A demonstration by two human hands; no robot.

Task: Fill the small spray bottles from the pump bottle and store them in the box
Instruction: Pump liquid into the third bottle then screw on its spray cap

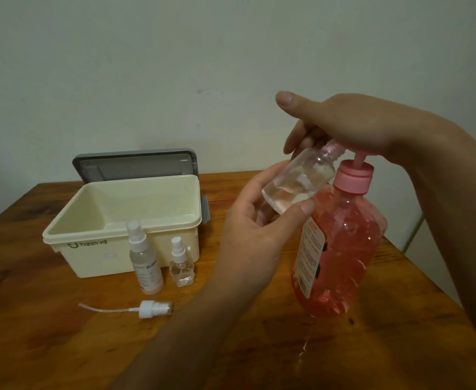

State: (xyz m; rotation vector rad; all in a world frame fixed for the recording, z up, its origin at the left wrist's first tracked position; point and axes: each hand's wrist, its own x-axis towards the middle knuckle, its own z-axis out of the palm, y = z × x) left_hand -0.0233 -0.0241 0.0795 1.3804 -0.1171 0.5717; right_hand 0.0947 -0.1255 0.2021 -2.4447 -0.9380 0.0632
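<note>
My left hand [255,232] grips a small clear bottle [298,181] without a cap, tilted with its neck up under the pump spout. My right hand [352,122] rests palm-down on the pump head of the large pink pump bottle [343,249], which stands on the wooden table; the spout is hidden by the hand. A cream box [124,218] stands open at the left, its grey lid [135,166] leaning behind. In front of the box stand a taller spray bottle [145,263] and a short spray bottle [181,263], both capped. A loose white spray head [152,308] with its tube lies on the table.
The wooden table [62,347] meets a pale wall behind. Its right edge runs close past the pink bottle. A few wet drops [303,350] glisten on the wood in front of the pump bottle.
</note>
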